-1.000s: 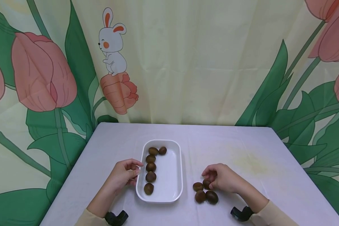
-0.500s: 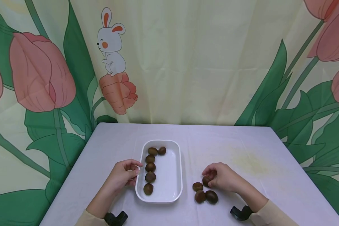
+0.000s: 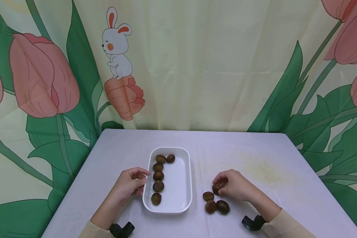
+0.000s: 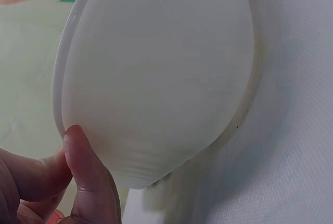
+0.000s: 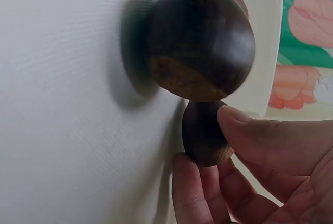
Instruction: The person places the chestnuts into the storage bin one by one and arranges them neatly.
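Note:
A white oblong tray sits on the table with several brown chestnuts lined up along its left side. My left hand holds the tray's left rim; in the left wrist view my thumb lies against the tray's outer wall. To the tray's right, three loose chestnuts lie on the cloth. My right hand pinches one more chestnut just above them. The right wrist view shows that chestnut between thumb and fingers, with another chestnut in front.
A white cloth covers the table. A curtain printed with tulips and a rabbit hangs behind the far edge. Black wrist mounts show near the table's front edge.
My right hand has drawn back slightly from the loose pile with the chestnut pinched in its fingers. The left hand has stayed at the tray's rim.

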Tool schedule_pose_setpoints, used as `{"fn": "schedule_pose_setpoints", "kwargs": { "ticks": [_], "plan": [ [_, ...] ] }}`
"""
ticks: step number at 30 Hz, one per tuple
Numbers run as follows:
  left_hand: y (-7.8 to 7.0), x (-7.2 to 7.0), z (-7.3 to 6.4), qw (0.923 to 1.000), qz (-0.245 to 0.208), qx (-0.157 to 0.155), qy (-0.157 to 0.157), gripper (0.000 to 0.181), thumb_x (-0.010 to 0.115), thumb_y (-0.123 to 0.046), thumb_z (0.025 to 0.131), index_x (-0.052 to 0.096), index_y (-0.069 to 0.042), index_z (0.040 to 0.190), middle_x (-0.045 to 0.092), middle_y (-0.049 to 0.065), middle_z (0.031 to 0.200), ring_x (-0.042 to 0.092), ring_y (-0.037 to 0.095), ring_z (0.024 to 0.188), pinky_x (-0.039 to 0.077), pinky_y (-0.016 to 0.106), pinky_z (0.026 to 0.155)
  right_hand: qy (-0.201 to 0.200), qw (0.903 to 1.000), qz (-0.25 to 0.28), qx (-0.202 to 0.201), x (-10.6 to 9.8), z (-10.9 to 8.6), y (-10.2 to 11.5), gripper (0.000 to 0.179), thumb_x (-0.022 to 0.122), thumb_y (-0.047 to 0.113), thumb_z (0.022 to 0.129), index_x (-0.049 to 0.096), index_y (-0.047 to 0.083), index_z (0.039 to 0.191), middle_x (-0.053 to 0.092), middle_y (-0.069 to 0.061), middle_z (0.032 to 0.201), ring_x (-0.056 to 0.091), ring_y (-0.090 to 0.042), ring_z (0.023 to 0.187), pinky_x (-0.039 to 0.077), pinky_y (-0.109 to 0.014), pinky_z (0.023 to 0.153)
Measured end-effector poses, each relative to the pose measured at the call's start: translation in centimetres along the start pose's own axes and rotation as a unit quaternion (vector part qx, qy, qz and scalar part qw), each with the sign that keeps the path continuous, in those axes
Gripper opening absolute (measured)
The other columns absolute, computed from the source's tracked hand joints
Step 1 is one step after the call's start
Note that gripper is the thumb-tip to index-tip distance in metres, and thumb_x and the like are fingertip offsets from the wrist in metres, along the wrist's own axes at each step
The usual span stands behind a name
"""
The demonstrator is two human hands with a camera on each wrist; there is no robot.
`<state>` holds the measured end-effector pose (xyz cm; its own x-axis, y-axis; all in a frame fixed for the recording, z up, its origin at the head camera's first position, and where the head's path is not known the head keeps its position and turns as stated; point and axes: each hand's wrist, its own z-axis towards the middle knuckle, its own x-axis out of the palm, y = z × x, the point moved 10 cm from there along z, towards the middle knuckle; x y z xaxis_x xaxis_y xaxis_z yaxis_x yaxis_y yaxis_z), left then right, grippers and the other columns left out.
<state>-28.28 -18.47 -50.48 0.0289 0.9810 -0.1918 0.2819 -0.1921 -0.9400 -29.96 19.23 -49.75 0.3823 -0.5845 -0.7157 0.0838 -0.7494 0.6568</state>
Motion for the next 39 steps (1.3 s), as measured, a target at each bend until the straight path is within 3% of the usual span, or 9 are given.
{"fn": "schedule_pose_setpoints", "kwargs": {
  "ticks": [11, 32, 39],
  "plan": [
    [0.0, 0.1, 0.1, 1.0, -0.002, -0.003, 0.002, 0.026, 0.075, 0.006, 0.094, 0.077, -0.002, 0.118, 0.064, 0.008, 0.09, 0.064, 0.019, 0.064, 0.057, 0.028, 0.052, 0.005, 0.9988, 0.0, -0.049, -1.3, 0.3, 1.7, 0.03, 0.085, -0.001, 0.081, 0.079, 0.019, 0.102, 0.074, 0.006, 0.091, 0.066, -0.015, 0.09, 0.054, -0.03, 0.08],
    [-0.1, 0.1, 0.0, 1.0, -0.007, 0.001, 0.002, 0.026, 0.074, 0.007, 0.094, 0.077, -0.001, 0.119, 0.065, 0.009, 0.091, 0.063, 0.019, 0.064, 0.056, 0.027, 0.051, -0.005, 0.9952, 0.022, -0.095, -3.5, 2.2, 6.9, 0.027, 0.084, 0.002, 0.086, 0.08, 0.018, 0.107, 0.077, 0.005, 0.096, 0.07, -0.015, 0.094, 0.06, -0.033, 0.078],
    [0.0, 0.1, 0.1, 0.9999, -0.009, 0.004, 0.004, 0.026, 0.073, 0.007, 0.094, 0.076, -0.001, 0.119, 0.065, 0.009, 0.091, 0.063, 0.018, 0.063, 0.056, 0.027, 0.051, -0.001, 0.9938, 0.034, -0.106, -3.1, 3.2, 8.8, 0.026, 0.083, 0.003, 0.087, 0.079, 0.021, 0.107, 0.078, 0.005, 0.095, 0.071, -0.016, 0.094, 0.061, -0.034, 0.079]
  ]
}}
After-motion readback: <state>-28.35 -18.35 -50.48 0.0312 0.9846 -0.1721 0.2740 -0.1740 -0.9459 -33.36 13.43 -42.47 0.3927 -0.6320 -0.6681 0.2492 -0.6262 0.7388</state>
